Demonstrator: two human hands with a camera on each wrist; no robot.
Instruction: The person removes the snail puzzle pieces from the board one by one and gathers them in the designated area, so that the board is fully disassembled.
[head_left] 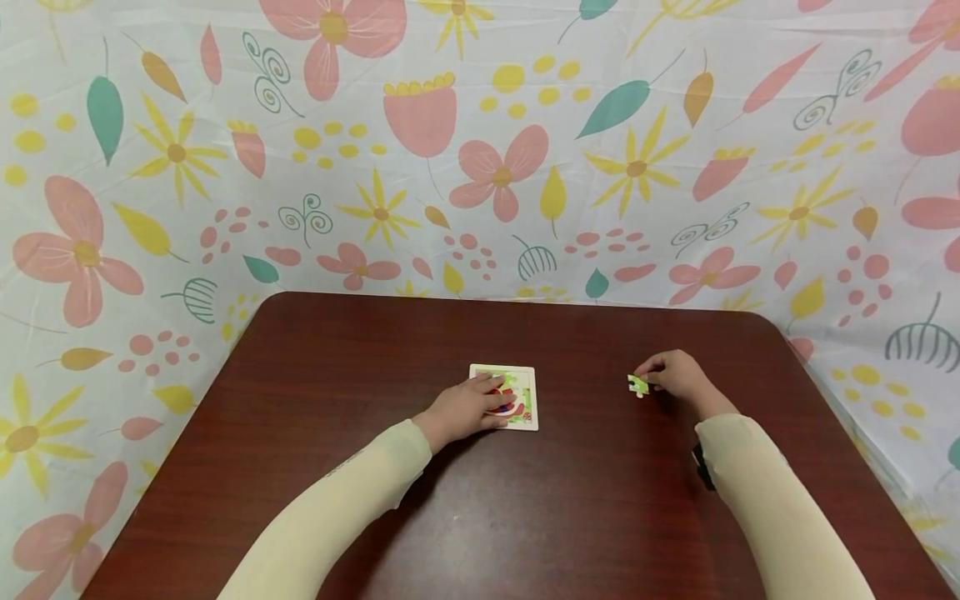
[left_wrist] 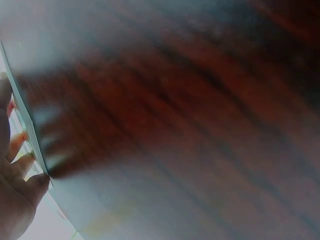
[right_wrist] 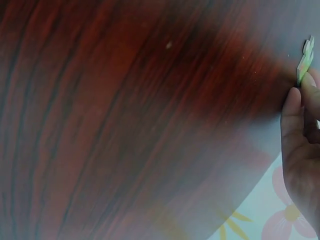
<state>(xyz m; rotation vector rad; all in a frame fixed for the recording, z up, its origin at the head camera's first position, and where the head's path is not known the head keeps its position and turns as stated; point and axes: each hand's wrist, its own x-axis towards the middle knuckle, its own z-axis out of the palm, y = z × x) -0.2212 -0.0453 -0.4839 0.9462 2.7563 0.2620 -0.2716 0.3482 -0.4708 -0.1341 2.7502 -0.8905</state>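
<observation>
While the left hand [head_left: 461, 412] lies with fingers extended and spread on a square, pale-bordered picture puzzle board [head_left: 533, 392], the right hand [head_left: 681, 377] pinches a small green-and-white jigsaw piece [head_left: 640, 384], as the head view shows. The board is near the middle of a dark reddish-brown wood-grain table [head_left: 465, 517]; the piece is well apart from it, to the right. Both forearms wear pale cream sleeves [head_left: 345, 492], and a black object [head_left: 702, 467] shows beside the right cuff. At the far side hangs a white cloth [head_left: 558, 158] printed with pink, yellow and green flowers and leaves. From the left wrist, the fingers appear at the left side, touching the board, whose picture is mostly cut off. From the right wrist, the thumb and a finger grip the piece at the right side, tilted and seen nearly edge-on; the cloth shows beyond the table's edge.
</observation>
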